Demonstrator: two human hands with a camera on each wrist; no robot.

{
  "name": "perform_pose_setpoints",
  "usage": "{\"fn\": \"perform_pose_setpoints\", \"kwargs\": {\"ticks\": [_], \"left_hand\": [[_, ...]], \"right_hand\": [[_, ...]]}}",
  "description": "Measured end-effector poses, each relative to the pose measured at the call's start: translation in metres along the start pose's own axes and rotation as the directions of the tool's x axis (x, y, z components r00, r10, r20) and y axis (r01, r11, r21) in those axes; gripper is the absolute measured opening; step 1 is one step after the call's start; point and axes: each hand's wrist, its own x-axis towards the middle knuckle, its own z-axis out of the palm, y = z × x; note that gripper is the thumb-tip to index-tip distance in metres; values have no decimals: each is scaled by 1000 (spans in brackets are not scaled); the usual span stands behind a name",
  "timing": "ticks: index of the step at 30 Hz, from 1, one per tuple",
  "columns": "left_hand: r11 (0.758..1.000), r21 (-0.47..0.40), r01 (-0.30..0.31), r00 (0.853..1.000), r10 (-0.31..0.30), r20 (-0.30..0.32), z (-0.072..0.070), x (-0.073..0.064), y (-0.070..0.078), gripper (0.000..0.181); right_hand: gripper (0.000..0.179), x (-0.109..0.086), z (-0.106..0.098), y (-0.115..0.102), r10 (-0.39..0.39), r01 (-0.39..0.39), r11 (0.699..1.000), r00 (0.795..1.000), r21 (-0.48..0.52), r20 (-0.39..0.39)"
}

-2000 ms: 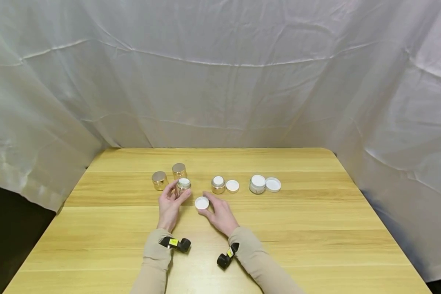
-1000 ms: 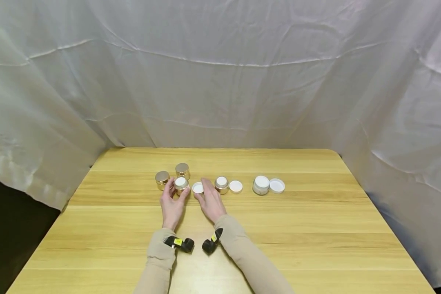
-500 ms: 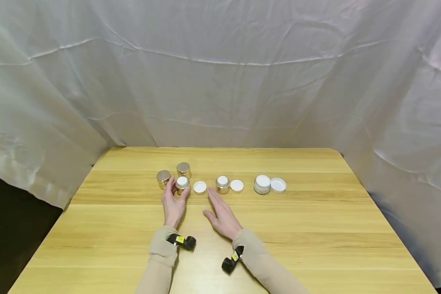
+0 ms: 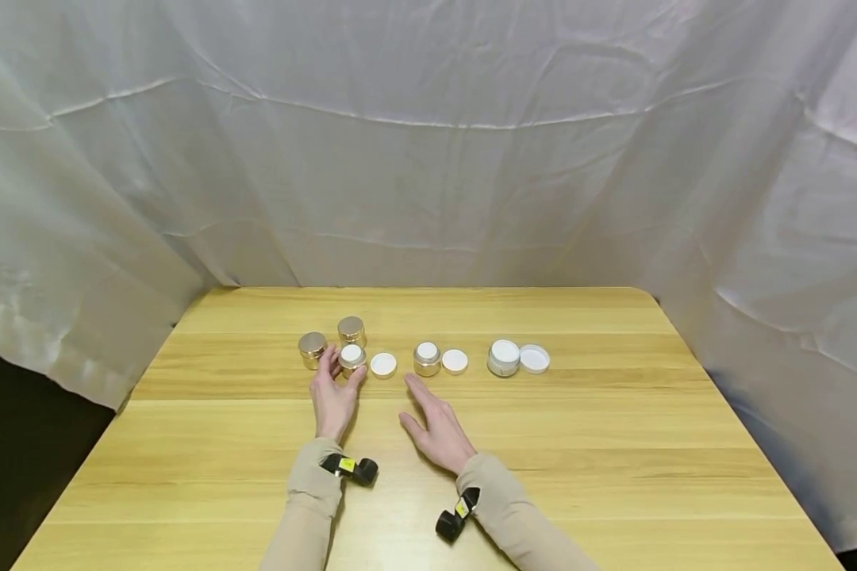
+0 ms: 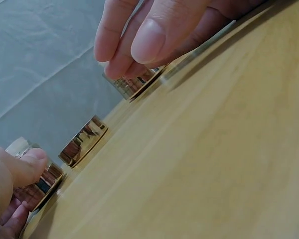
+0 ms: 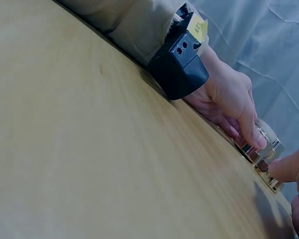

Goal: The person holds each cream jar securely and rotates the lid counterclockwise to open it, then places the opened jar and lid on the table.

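With thumb and fingers around its sides, my left hand [image 4: 334, 400] holds a small gold cosmetic jar [image 4: 353, 366] that stands uncapped on the table, white at the top. In the left wrist view the same jar [image 5: 49, 175] sits between thumb and fingers. Just right of it a gold-sided lid [image 4: 383, 365] lies with its white inside up. My right hand [image 4: 439, 434] is held low over the table with fingers extended, holding nothing. Nearest to its fingertips are a second uncapped gold jar [image 4: 427, 362] and another upturned lid [image 4: 455, 362].
Two closed gold jars, one at left [image 4: 312, 349] and one behind [image 4: 351, 330], stand close to my left hand. Farther right are a larger uncapped jar [image 4: 503, 360] and its white lid [image 4: 535, 358]. A pale curtain [image 4: 428, 198] hangs behind the wooden table [image 4: 614, 444].
My right hand has set the lid it held down beside the left jar, released it and drawn back toward me. My left hand has lowered its jar onto the table and still grips it.
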Motion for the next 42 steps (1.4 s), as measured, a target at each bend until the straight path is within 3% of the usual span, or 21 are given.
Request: {"fn": "perform_pose_setpoints", "kwargs": {"ticks": [6,16,25,30,37,42], "left_hand": [[998,-10,61,997,-60,49,-2,0,2,77],[1000,-25,19,997,-17,80,-1,2,4,69],[997,62,-37,970,21,243,-4,27,2,56],[992,117,-54,958,18,285,-8,37,0,57],[990,144,-12,966,-25,257,-16,34,-1,60],[994,100,42,986,-58,156,-20,27,-3,56]], "right_hand": [[60,0,0,-1,35,-35,999,999,28,-5],[61,0,-2,-1,64,-63,997,998,48,-3],[61,1,-3,-2,58,-58,996,998,65,2],[62,0,-2,-1,74,-74,994,997,77,9],[61,0,-2,0,59,-60,996,998,65,3],[62,0,-2,1,72,-73,995,997,70,13]]}}
